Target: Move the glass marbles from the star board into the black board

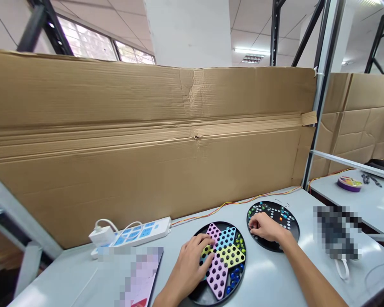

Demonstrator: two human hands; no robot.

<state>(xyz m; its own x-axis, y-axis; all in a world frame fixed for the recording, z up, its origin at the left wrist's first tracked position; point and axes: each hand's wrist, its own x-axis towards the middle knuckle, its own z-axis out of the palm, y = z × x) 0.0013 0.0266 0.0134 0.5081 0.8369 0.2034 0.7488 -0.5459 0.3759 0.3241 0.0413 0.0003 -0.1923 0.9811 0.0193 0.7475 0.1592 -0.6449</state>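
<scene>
Black boards, two, left hand over one, right hand over another

At lower centre I see a black round board, its star pink, light blue and yellow, patterned with dark dots; green marbles, deep-blue marbles. My smaller board, lower right, is black, white-spotted.
</scene>
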